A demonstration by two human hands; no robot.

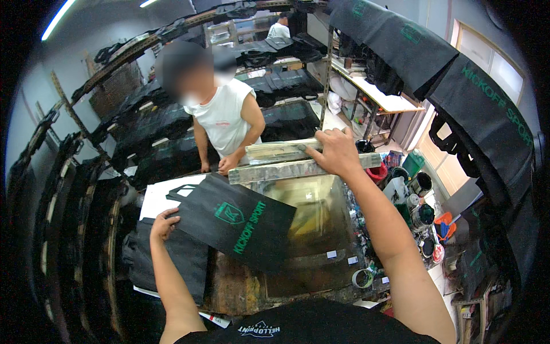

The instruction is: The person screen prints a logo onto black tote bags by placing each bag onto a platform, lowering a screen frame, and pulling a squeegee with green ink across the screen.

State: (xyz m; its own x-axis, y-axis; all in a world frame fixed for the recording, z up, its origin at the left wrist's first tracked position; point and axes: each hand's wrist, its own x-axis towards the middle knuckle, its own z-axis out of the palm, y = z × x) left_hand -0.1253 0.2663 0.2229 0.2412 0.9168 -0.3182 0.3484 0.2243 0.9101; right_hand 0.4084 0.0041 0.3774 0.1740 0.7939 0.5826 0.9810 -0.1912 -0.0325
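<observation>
My left hand [165, 223] is at the left, its fingers closed at the edge of a black bag [269, 215] with a green printed crest and lettering. That bag slants over a dark work board [309, 278], its handle end toward the left. Below my left hand lies a stack of black bags [169, 258] on white sheeting. My right arm reaches forward, and my right hand [338, 152] is wrapped over a long, paint-stained wooden screen frame [298, 170]. A second wooden bar [281, 150] lies just behind it, by my thumb; my fingertips are partly hidden.
Across the table stands a person in a white sleeveless top [226, 117], hands near the bag's far edge. Paint pots [423, 215] crowd the right side. A tape roll [362, 278] lies on the board's near right. Racks of black bags [74, 229] line the left; printed bags [475, 97] hang upper right.
</observation>
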